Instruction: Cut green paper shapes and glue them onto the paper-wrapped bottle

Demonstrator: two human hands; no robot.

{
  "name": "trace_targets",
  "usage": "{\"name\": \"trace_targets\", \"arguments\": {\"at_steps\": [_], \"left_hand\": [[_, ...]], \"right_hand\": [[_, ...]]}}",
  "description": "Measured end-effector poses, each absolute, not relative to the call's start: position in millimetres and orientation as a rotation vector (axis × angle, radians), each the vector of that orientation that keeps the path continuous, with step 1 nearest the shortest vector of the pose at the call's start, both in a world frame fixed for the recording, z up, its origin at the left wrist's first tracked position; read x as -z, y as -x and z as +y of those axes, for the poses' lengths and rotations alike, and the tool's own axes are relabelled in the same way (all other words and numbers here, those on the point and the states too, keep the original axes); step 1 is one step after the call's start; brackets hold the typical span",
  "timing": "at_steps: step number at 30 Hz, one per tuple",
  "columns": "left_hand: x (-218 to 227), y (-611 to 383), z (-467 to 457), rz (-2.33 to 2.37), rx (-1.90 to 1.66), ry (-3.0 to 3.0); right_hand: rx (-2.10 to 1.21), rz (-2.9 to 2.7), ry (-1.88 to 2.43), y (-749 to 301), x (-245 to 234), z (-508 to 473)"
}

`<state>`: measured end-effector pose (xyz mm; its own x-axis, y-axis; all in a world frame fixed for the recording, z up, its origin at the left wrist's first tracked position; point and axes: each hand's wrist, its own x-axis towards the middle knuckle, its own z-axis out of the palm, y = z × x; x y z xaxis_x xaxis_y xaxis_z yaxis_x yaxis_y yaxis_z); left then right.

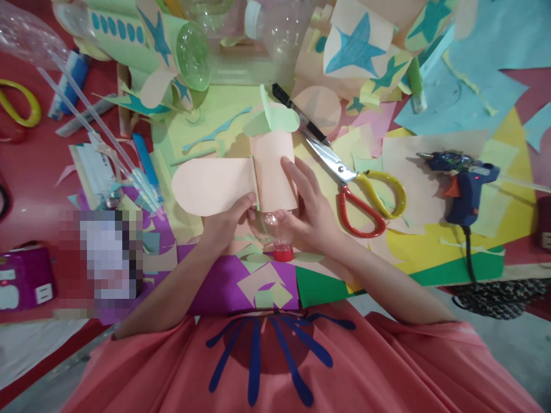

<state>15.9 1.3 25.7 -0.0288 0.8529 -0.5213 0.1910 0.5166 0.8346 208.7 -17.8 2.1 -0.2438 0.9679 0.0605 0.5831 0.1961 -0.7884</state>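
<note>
A clear plastic bottle with a red cap (283, 252) lies pointing toward me, wrapped in peach paper (274, 172). A rounded peach paper wing (210, 184) sticks out to its left, and a pale green paper piece (275, 119) sits at its far end. My left hand (228, 221) pinches the seam where the wing meets the wrap. My right hand (307, 209) wraps around the bottle's right side, fingers pressed on the peach paper.
Scissors with yellow and red handles (361, 192) lie just right of my hand, a black pen (299, 115) beyond them. A blue glue gun (462, 180) rests at right, cord trailing down. Coloured paper scraps, star cut-outs (355, 49), glue sticks (99, 132) and other bottles (193, 54) crowd the table.
</note>
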Motion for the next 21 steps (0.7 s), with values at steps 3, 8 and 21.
{"name": "trace_targets", "arguments": {"at_steps": [3,8,21], "left_hand": [[-27.0,-16.4,1.9,1.545,-0.679,-0.943],[-28.3,-15.7,3.4,1.517,-0.678,-0.945],[-17.7,-15.2,3.6,1.424,-1.043,-0.894]], "right_hand": [[-0.872,-1.922,1.442,-209.0,-1.3,-17.3],[-0.871,-1.935,1.435,-208.7,-0.9,-16.9],[-0.807,-1.889,1.282,-212.4,5.1,-22.9]]}}
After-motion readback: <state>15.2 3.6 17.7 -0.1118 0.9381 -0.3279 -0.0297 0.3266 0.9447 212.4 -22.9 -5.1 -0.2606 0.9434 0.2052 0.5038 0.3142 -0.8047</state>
